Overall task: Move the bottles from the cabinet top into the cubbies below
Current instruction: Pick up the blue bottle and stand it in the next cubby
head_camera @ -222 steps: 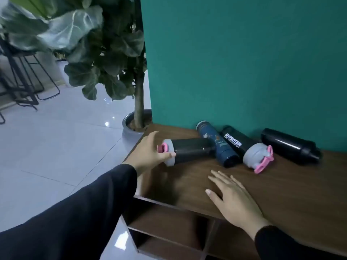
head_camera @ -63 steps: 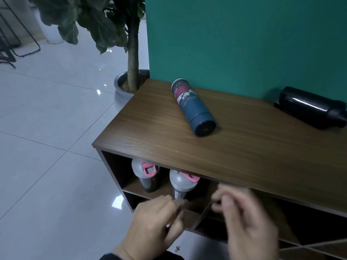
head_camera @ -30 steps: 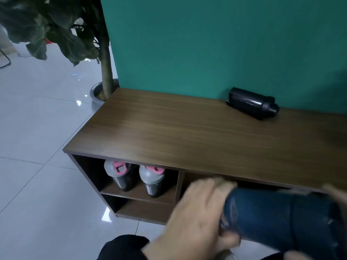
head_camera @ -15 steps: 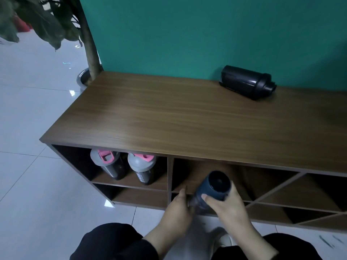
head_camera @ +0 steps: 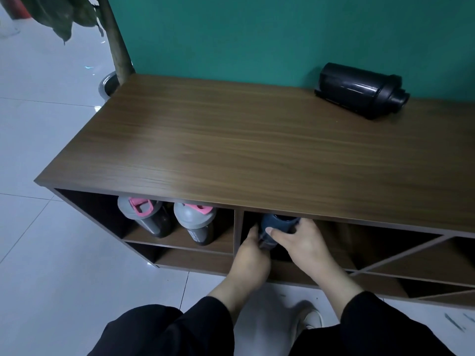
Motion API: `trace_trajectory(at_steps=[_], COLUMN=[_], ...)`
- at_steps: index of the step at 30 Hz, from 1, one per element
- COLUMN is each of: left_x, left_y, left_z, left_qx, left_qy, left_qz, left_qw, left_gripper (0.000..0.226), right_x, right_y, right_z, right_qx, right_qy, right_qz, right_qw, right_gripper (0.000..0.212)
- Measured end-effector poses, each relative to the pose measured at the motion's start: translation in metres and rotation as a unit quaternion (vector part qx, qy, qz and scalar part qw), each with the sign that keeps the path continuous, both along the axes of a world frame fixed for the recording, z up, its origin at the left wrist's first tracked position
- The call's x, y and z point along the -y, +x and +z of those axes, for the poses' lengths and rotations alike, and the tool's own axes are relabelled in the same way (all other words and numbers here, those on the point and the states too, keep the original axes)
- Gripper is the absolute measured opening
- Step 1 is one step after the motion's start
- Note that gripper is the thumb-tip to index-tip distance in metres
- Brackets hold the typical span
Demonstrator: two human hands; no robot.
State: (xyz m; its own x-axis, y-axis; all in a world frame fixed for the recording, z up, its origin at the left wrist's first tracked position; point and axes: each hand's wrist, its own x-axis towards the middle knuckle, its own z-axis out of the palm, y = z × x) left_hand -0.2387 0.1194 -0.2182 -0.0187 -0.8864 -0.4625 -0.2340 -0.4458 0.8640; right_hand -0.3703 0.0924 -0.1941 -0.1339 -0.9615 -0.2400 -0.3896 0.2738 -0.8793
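Observation:
A dark blue bottle (head_camera: 279, 224) stands just inside the second cubby from the left, its top under the edge of the wooden cabinet top (head_camera: 231, 140). My left hand (head_camera: 253, 255) grips its lower left side and my right hand (head_camera: 300, 242) wraps its right side. In the upper left cubby stand two dark shaker bottles with grey lids and pink caps, one on the left (head_camera: 144, 217) and one beside it (head_camera: 195, 222). A black bottle (head_camera: 359, 89) lies on its side on the cabinet top at the back right, against the wall.
A teal wall (head_camera: 257, 34) backs the cabinet. A potted plant's trunk (head_camera: 118, 39) rises at the cabinet's left rear corner. Diagonal dividers (head_camera: 401, 255) split the cubbies to the right. White tiled floor (head_camera: 46, 253) lies to the left and in front.
Over the last second both hands carried the blue bottle from in front of the cabinet into the second cubby and stood it more upright. My view moved closer.

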Motion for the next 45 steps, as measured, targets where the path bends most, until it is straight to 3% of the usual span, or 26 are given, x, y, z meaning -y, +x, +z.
trace_trajectory(at_steps=[10, 16, 20, 23, 25, 29, 33, 35, 37, 38, 40, 43, 45], left_x=[0.004, 0.010, 0.007, 0.000, -0.015, -0.056, -0.048, -0.022, 0.016, 0.034, 0.068, 0.109, 0.126], left_y=[-0.003, -0.005, -0.005, -0.006, -0.006, 0.000, 0.001, -0.005, -0.010, -0.008, -0.006, -0.005, -0.004], left_z=[0.006, 0.001, -0.004, 0.002, 0.020, 0.071, 0.140, 0.171, 0.190, 0.192, 0.190, 0.178, 0.167], left_qx=[0.005, -0.006, -0.027, -0.001, 0.054, 0.175, 0.129, 0.117, 0.123, 0.149, 0.207, 0.277, 0.344], left_qy=[-0.002, 0.005, 0.019, 0.037, 0.019, -0.131, -0.383, -0.440, -0.448, -0.438, -0.398, -0.319, -0.284], left_qz=[-0.007, -0.015, -0.004, 0.007, -0.018, -0.022, -0.003, 0.007, 0.018, 0.012, -0.025, -0.085, -0.119], left_qw=[1.000, 1.000, 0.999, 0.999, 0.998, 0.976, 0.915, 0.890, 0.885, 0.887, 0.894, 0.902, 0.887], left_gripper=[0.035, 0.051, 0.053, 0.042, 0.029, 0.031, 0.030, 0.024, 0.023, 0.027, 0.037, 0.049, 0.054], right_x=[0.001, -0.004, -0.010, -0.024, -0.039, -0.082, -0.095, -0.077, -0.042, -0.020, 0.023, 0.069, 0.091], right_y=[0.005, 0.004, 0.003, -0.001, -0.006, -0.016, -0.034, -0.054, -0.079, -0.088, -0.111, -0.139, -0.145], right_z=[-0.009, -0.015, -0.011, -0.003, 0.007, 0.060, 0.142, 0.173, 0.187, 0.183, 0.171, 0.154, 0.151], right_qx=[0.011, -0.021, -0.051, -0.121, -0.131, -0.077, -0.063, -0.070, -0.083, -0.107, -0.135, -0.088, -0.084], right_qy=[0.008, 0.007, 0.049, 0.101, 0.124, 0.016, -0.190, -0.281, -0.332, -0.325, -0.250, -0.126, -0.097], right_qz=[0.038, 0.019, 0.041, 0.073, 0.104, 0.133, 0.055, -0.001, -0.054, -0.074, -0.123, -0.170, -0.170], right_qw=[0.999, 1.000, 0.997, 0.985, 0.978, 0.988, 0.978, 0.957, 0.938, 0.937, 0.951, 0.973, 0.977], right_gripper=[0.035, 0.066, 0.071, 0.073, 0.063, 0.019, 0.017, 0.023, 0.016, 0.018, 0.043, 0.085, 0.103])
